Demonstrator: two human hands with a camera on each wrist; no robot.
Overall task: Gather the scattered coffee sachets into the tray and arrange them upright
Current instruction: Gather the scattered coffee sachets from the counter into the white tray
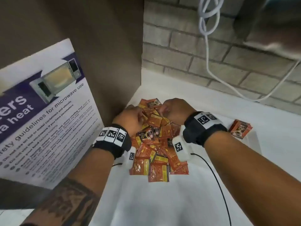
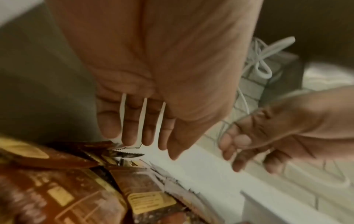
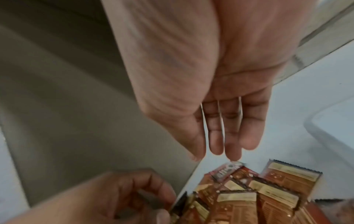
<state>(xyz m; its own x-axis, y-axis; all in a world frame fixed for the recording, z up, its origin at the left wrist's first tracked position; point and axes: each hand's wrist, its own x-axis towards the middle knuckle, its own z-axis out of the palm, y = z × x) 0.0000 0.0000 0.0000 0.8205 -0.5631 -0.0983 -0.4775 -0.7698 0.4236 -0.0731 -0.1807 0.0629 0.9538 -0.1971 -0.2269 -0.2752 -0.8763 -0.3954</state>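
Counter (image 1: 203, 98) carries our loose heap of coffee sachets (image 1: 156, 144), tray (image 1: 254, 137) beside it holding only a few, so we judge gathering barely begun: left hand (image 1: 130, 118) and right hand (image 1: 175, 110), fingers straight and unclasped, must next scoop the heap trayward

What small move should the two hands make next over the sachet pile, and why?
Probably draw both hands inward to scoop a bunch together. The left hand and right hand flank the far end of the loose pile, fingers straight and holding nothing, while the tray to the right already holds a few upright sachets.
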